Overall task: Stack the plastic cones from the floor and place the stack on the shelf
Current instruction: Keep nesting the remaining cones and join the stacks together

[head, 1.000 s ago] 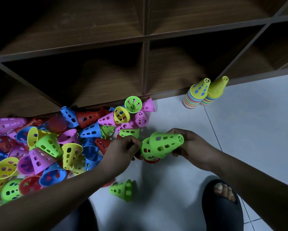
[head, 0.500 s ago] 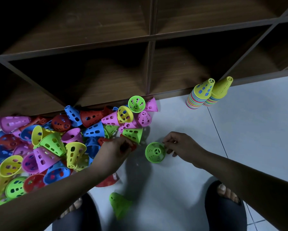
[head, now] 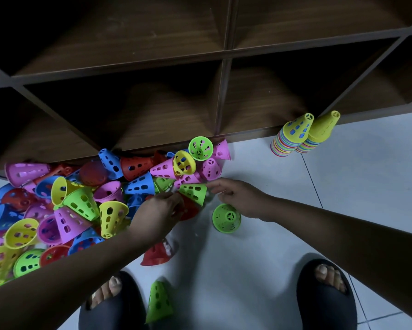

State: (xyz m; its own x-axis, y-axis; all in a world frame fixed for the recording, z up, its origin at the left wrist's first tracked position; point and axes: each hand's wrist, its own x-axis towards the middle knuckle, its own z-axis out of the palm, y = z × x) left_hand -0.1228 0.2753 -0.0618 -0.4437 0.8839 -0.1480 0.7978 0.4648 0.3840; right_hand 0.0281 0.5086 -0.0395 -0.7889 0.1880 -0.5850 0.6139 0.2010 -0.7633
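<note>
At the far left a heap of plastic cones (head: 81,198) in pink, blue, yellow, green and red lies on the pale tiled floor (head: 271,258), pushed up against the foot of the dark wooden shelf (head: 224,53), whose open compartments run across the top of the view; the left hand (head: 159,210) reaches into the near edge of the heap with its fingers bent down over a red cone (head: 189,209), but blur hides whether they grip it, so I cannot tell; a second red cone (head: 157,254) lies on its side just below that forearm; lower down, between two dark slippers (head: 114,317), a fallen green cone (head: 158,301) rests on the tiles, apart from the heap; at the heap's right edge lies a tipped green cone (head: 194,192); the right hand (head: 240,196) is just beside it, fingers loosely stretched toward it and holding nothing, though whether the fingertips touch it cannot be made out; just below that hand an upright green cone (head: 226,217) stands on its wide end on the floor, narrow top up; well to the right, two tall stacks of nested cones stand side by side on the floor before the shelf's base, the left stack (head: 292,136) topped in yellow, the right stack (head: 320,132) in yellow-green
</note>
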